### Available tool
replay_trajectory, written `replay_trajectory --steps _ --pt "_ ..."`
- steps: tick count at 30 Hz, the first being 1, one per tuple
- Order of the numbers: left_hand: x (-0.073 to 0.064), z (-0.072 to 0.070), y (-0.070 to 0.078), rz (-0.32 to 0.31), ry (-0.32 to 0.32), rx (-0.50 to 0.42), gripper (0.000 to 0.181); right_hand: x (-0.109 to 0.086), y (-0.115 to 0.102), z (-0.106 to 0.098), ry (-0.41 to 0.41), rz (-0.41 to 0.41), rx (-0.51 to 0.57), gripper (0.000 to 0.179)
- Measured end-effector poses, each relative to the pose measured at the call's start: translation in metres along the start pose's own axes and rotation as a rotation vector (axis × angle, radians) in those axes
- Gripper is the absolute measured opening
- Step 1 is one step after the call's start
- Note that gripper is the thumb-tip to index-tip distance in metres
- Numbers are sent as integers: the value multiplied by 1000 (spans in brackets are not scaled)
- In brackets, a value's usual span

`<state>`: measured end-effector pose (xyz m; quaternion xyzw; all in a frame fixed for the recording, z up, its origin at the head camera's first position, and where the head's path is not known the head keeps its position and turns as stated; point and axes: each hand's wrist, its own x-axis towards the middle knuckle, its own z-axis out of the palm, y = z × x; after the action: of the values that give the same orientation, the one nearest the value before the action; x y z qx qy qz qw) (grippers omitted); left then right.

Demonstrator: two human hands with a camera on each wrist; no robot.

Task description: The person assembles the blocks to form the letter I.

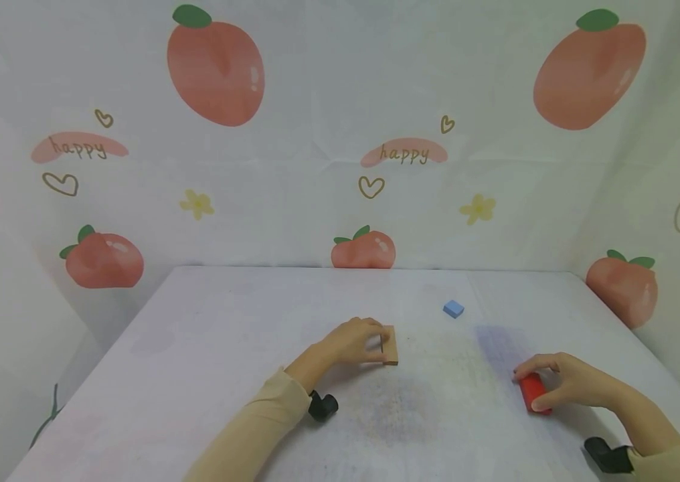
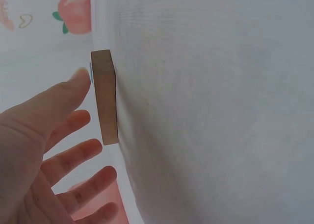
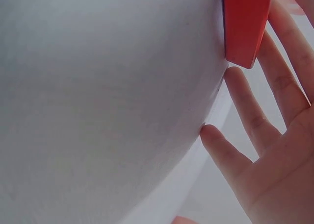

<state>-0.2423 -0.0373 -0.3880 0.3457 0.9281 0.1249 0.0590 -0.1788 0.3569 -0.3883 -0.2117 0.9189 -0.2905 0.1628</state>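
Peach-printed cloth [image 1: 310, 87] hangs behind a pale tabletop [image 1: 225, 308], where a wooden block [image 1: 393, 347] lies. Beside this block, the left hand [image 1: 349, 343] has its fingers spread and relaxed, thumb near one end, without a grip. Right of the wooden block and nearer the person lies a red block [image 1: 533, 387]; the right hand [image 1: 581, 383] spans it, though whether it pinches it I cannot tell. Beyond the wooden block, to its right, sits a small blue block [image 1: 453, 308].

right wrist view: red block [image 3: 247, 25] cropped above | head view: left sleeve [image 1: 256, 428] cropped
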Motion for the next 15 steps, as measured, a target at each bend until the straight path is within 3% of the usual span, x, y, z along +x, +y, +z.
replay_trajectory --steps 7,15 --pt "-5 -1 3 43 26 16 33 -1 2 1 6 -4 5 30" --pt "-3 1 4 2 26 -44 32 -1 3 2 9 -25 10 31"
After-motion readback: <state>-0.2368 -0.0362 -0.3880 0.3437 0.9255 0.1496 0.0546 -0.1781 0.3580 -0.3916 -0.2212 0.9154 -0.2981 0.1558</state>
